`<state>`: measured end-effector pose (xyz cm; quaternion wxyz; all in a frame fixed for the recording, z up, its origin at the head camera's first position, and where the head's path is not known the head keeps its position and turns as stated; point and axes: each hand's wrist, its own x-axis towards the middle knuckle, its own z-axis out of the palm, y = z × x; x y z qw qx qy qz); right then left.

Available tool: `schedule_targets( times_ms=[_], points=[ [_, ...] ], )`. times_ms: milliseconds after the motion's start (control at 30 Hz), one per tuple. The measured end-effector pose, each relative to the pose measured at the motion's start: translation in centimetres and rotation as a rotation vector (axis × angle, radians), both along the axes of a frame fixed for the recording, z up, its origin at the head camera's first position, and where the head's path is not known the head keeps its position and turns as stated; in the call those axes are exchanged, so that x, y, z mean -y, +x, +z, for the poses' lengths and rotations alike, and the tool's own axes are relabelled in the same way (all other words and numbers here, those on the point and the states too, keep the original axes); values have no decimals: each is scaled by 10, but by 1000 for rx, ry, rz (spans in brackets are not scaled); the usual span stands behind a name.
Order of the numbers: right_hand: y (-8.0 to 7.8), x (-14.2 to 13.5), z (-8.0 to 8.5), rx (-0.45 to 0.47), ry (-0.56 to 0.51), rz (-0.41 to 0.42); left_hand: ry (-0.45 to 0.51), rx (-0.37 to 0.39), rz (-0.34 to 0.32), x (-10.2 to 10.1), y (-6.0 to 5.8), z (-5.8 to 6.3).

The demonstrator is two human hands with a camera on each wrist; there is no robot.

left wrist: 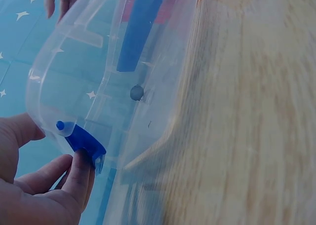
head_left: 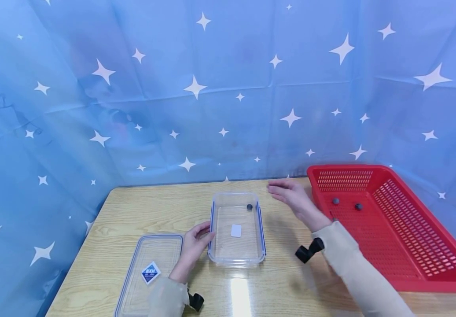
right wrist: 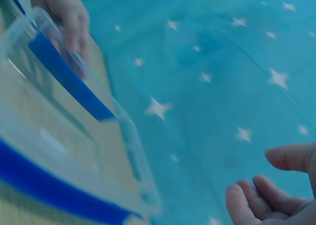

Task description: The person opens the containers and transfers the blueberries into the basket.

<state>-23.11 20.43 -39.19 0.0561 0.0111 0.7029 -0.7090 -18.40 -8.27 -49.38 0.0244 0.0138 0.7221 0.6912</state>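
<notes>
A clear plastic container (head_left: 223, 248) with blue side latches stands lidless on the table. One small dark ball (head_left: 249, 207) lies inside, near its far right corner. My left hand (head_left: 197, 240) holds the container's left side, its fingers at a blue latch (left wrist: 89, 145) and the thumb by the rim. To the right of the container, my right hand (head_left: 291, 196) is raised above the table, fingers loosely extended with nothing in them. Two more small dark balls, a left one (head_left: 336, 201) and a right one (head_left: 358, 206), lie in the red basket (head_left: 394, 259).
A clear lid (head_left: 164, 253) with a blue-edged seal and a blue label lies left of the container. The basket fills the table's right side. Behind the wooden table (head_left: 133, 211) hangs a blue curtain (head_left: 232, 110) with white stars.
</notes>
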Motion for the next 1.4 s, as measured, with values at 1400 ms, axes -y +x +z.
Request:
schedule_targets(
  times_ms=[1400],
  points=[
    [-12, 106, -73, 248, 310, -56, 3, -22, -6, 2, -4, -13]
  ],
)
